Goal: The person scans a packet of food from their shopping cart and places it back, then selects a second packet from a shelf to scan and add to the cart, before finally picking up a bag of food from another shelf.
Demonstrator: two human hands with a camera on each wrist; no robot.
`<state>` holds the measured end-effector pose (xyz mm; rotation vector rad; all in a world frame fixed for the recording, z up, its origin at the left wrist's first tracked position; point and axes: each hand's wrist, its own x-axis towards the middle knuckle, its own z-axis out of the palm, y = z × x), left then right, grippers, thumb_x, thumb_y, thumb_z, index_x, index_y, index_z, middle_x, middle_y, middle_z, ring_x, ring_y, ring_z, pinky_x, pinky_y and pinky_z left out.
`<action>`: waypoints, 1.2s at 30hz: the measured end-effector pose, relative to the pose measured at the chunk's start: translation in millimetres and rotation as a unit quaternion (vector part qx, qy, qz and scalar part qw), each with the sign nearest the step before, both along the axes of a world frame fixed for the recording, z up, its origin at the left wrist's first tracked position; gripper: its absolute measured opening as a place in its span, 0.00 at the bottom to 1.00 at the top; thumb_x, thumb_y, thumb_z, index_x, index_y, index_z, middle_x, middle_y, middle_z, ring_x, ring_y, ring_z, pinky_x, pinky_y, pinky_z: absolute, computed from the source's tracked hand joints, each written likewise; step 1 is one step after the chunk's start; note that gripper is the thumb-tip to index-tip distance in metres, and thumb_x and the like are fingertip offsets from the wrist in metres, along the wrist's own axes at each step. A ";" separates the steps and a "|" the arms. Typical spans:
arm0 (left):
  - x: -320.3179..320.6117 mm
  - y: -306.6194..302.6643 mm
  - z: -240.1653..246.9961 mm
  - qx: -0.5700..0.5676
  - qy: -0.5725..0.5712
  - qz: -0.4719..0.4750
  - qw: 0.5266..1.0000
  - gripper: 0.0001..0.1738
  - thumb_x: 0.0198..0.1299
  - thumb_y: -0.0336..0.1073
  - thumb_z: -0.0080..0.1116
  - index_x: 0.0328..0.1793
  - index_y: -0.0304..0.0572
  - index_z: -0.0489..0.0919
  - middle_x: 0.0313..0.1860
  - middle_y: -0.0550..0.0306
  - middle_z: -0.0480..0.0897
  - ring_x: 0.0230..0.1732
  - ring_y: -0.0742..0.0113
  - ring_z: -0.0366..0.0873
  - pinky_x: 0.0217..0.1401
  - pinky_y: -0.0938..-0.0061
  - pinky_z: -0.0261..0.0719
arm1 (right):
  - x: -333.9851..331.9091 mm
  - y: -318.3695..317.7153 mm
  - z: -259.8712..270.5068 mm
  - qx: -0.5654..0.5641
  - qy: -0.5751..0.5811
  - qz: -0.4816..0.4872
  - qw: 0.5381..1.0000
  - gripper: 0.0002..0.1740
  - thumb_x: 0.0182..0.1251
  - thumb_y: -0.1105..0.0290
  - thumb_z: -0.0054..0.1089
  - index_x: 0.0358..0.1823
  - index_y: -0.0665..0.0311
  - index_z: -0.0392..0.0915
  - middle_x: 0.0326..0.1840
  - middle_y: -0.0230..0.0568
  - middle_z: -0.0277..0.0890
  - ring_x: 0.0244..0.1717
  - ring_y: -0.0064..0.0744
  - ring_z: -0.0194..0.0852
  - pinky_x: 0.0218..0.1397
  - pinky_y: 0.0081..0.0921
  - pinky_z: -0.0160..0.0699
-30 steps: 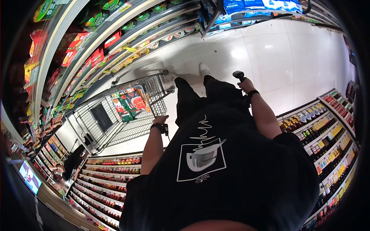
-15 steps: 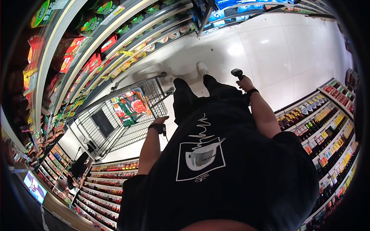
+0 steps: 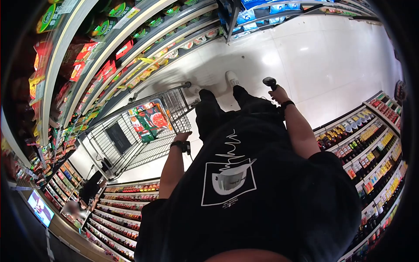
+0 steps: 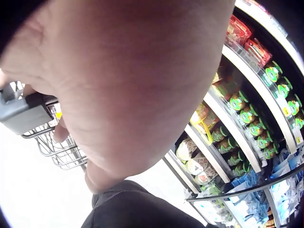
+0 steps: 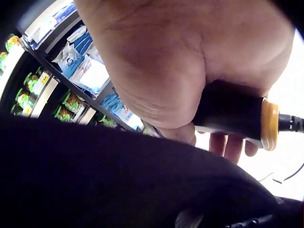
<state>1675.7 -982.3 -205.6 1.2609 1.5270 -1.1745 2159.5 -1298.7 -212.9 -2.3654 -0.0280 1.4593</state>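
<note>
My left hand grips the handle of a wire shopping cart, its fingers partly hidden behind the palm in the left wrist view. In the cart lies a red and green printed package. Held out on the other side of my body, my right hand grips a handheld barcode scanner by its handle. In the right wrist view, fingers curl under the black handle, whose yellow-trimmed end has a dark cord.
Shelves of packaged food curve along the cart's far side. Bottle shelves stand behind me at the right. Blue and white packs fill a rack ahead. Another person and a lit screen are at the lower left.
The head view has shifted slightly. Both hands keep their holds, and the cart stays beside me. The other person at the lower left has changed position a little.
</note>
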 end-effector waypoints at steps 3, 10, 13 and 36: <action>8.7 -2.1 17.9 -0.019 -0.036 0.070 0.997 0.38 0.50 0.55 0.61 0.61 0.36 0.70 0.59 0.49 0.74 0.50 0.58 0.73 0.50 0.63 0.72 | -4.4 -8.6 1.9 0.000 0.013 -0.011 1.000 0.17 0.54 0.67 0.60 0.41 0.66 0.68 0.24 0.36 0.75 0.19 0.24 0.73 0.18 0.24 0.69; -1.7 -1.7 5.7 -0.015 -0.052 0.074 0.996 0.40 0.49 0.56 0.62 0.62 0.37 0.69 0.57 0.50 0.74 0.44 0.59 0.73 0.44 0.64 0.73 | -6.6 -19.9 3.7 -0.004 0.013 -0.056 0.998 0.17 0.54 0.67 0.61 0.42 0.66 0.69 0.26 0.38 0.75 0.21 0.27 0.74 0.20 0.25 0.69; -20.4 0.9 -17.3 -0.024 -0.036 0.034 0.998 0.41 0.49 0.55 0.61 0.64 0.36 0.67 0.57 0.49 0.74 0.43 0.59 0.73 0.44 0.65 0.73 | -11.8 -17.1 7.8 -0.002 0.019 -0.059 0.998 0.17 0.53 0.67 0.61 0.41 0.67 0.69 0.25 0.38 0.75 0.21 0.27 0.75 0.21 0.26 0.71; 19.0 6.1 32.0 -0.082 -0.003 0.088 0.993 0.41 0.49 0.56 0.61 0.65 0.38 0.66 0.61 0.47 0.72 0.48 0.57 0.74 0.39 0.67 0.74 | -23.2 8.2 39.2 0.014 -0.001 -0.057 0.998 0.18 0.51 0.67 0.61 0.41 0.70 0.70 0.25 0.40 0.76 0.21 0.28 0.76 0.23 0.26 0.73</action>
